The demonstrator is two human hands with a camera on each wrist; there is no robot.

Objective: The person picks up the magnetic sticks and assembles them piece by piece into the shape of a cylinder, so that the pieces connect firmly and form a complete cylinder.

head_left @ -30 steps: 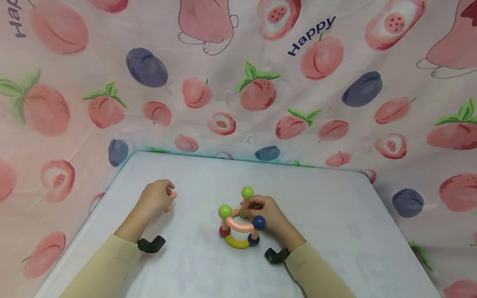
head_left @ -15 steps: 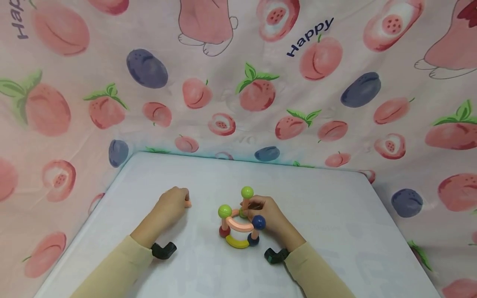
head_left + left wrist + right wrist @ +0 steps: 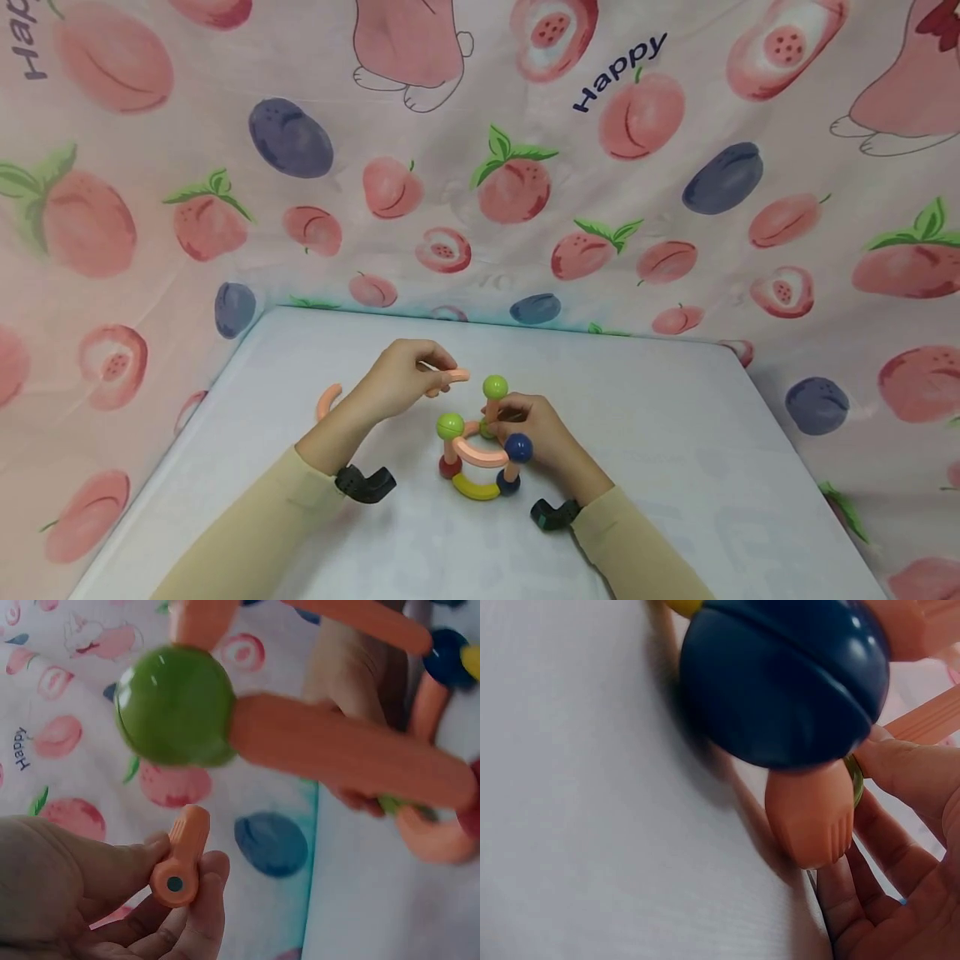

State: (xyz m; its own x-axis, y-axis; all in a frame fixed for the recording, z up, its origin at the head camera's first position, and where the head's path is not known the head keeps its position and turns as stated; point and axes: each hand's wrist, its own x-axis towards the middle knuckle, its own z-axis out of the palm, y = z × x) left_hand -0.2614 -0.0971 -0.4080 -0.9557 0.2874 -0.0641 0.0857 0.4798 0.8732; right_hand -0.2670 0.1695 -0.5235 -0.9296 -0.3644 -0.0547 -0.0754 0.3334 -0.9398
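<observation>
My left hand [image 3: 397, 382] pinches a peach-coloured magnetic rod [image 3: 187, 838] between thumb and fingers; a dark round magnet shows in its end. The hand is raised behind and left of a ball-and-rod frame in mid-table. Tall posts carry light green balls [image 3: 450, 426] and a dark blue ball [image 3: 518, 447]. A curved peach rod [image 3: 482, 456] joins two tops, above a curved yellow rod [image 3: 476, 488] at the base. With its fingertips, my right hand [image 3: 546, 429] grips the frame's back corner at the low green ball [image 3: 485, 429], partly hidden by the fingers.
Another curved peach rod [image 3: 327, 402] lies on the white table [image 3: 637, 467] behind my left forearm. A fruit-printed cloth [image 3: 450, 200] hangs behind and along the sides. Black wrist cameras [image 3: 366, 484] stick out from both wrists.
My left hand has moved right from the table's left side, carrying the peach rod up near the frame. The rod left on the table has come into view. My right hand stays in place.
</observation>
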